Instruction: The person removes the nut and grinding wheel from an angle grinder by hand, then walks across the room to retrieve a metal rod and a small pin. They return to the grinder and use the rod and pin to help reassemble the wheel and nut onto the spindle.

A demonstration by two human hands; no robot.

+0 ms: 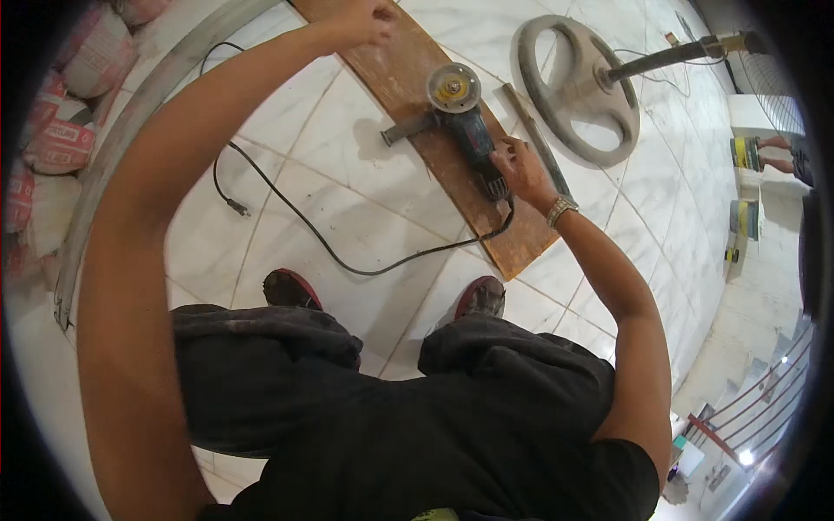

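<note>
brown board (417,82): dark, yellow-hubbed grinder (469,130); right hand (526,178) open against it, left hand (363,23) half-curled.

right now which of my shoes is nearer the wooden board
The right shoe: its toe is close by the near end of the wooden board, while the left shoe stands farther off on the tiles.

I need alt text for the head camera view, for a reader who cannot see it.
A person's right hand touches a corded angle grinder lying on a wooden plank on a tiled floor; the left hand is farther along the plank.
</note>
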